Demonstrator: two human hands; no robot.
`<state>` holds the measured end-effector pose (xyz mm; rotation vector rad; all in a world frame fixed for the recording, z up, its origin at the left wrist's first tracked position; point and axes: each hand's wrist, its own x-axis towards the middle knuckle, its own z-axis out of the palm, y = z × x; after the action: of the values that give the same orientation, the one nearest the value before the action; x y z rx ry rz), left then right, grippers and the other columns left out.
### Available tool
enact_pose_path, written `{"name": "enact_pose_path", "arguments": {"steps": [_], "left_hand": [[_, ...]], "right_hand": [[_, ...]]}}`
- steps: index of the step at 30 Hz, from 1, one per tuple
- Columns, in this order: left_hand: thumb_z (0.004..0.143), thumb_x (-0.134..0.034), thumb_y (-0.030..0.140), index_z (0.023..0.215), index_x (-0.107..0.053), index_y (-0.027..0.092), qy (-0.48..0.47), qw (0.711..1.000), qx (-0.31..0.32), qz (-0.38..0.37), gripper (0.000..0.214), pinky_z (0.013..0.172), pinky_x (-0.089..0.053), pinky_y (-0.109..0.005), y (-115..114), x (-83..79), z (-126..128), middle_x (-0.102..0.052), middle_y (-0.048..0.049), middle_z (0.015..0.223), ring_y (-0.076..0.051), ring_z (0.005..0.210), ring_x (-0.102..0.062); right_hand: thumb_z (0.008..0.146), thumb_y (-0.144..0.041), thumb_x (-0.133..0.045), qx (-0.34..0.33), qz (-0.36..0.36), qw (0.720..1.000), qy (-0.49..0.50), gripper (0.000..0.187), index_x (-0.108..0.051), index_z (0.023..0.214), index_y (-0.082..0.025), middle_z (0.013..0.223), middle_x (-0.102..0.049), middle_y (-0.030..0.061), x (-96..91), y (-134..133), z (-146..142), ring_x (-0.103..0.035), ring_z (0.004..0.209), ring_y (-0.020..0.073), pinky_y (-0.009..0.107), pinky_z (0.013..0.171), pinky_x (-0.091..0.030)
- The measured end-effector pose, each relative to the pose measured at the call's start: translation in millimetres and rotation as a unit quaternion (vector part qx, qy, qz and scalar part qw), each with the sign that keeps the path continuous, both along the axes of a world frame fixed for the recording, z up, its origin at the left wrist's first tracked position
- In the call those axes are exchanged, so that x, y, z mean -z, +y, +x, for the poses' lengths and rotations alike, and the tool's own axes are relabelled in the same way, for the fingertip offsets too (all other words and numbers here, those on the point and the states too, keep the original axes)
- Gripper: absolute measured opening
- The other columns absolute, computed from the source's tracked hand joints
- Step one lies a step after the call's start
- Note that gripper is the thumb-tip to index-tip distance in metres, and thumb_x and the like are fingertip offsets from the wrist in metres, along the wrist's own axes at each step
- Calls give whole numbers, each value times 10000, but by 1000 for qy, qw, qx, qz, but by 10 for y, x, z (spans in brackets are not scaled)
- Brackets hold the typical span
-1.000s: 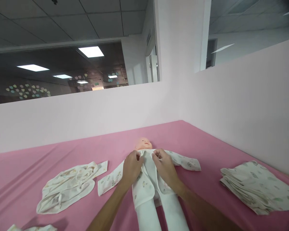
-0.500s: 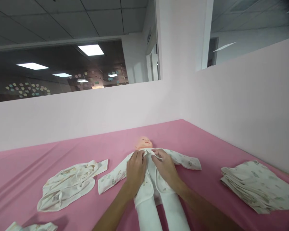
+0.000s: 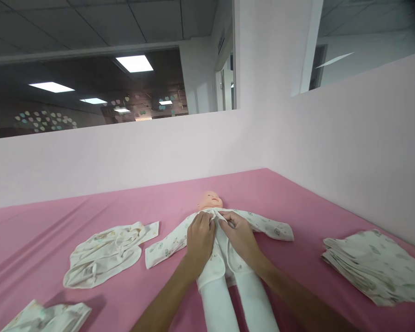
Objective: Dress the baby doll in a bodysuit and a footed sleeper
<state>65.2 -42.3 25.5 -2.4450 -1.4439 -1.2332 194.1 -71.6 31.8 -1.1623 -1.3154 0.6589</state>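
Observation:
A baby doll (image 3: 210, 201) lies on its back on the pink sheet (image 3: 263, 198), head away from me, dressed in a white printed top (image 3: 266, 225) and white leggings (image 3: 238, 299). My left hand (image 3: 199, 238) and my right hand (image 3: 238, 235) rest on the doll's chest. Both sets of fingers are curled and pinch the two front edges of the top together just below the neck. The sleeves spread out flat to either side.
A loose crumpled baby garment (image 3: 103, 253) lies to the left of the doll. Another piece of cloth (image 3: 48, 317) sits at the bottom left corner. A stack of folded printed cloths (image 3: 376, 266) lies at the right. Pale pink walls border the far and right sides.
My hands have drawn closer together on the doll's chest, pulling the two front flaps of the top shut at the neck. The view has shifted slightly.

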Motion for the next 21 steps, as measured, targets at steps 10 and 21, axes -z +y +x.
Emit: {"name": "enact_pose_path", "arguments": {"steps": [10, 21], "left_hand": [[874, -398, 81, 853, -547, 196, 13, 1000, -1, 7, 190, 687, -380, -295, 4, 11, 6, -614, -28, 857, -182, 809, -549], [787, -398, 57, 821, -468, 199, 44, 999, -14, -8, 162, 615, -341, -301, 14, 63, -2, -592, -45, 817, -199, 739, -514]], "right_hand": [[812, -304, -536, -18, 25, 1000, -5, 152, -642, 774, -202, 940, -714, 44, 44, 6, -17, -627, 886, 202, 364, 909, -456], [799, -208, -506, -9, 19, 1000, 4, 225, -721, 860, -228, 1171, -668, 59, 41, -139, -174, -583, 1135, 224, 385, 1002, -437]]}}
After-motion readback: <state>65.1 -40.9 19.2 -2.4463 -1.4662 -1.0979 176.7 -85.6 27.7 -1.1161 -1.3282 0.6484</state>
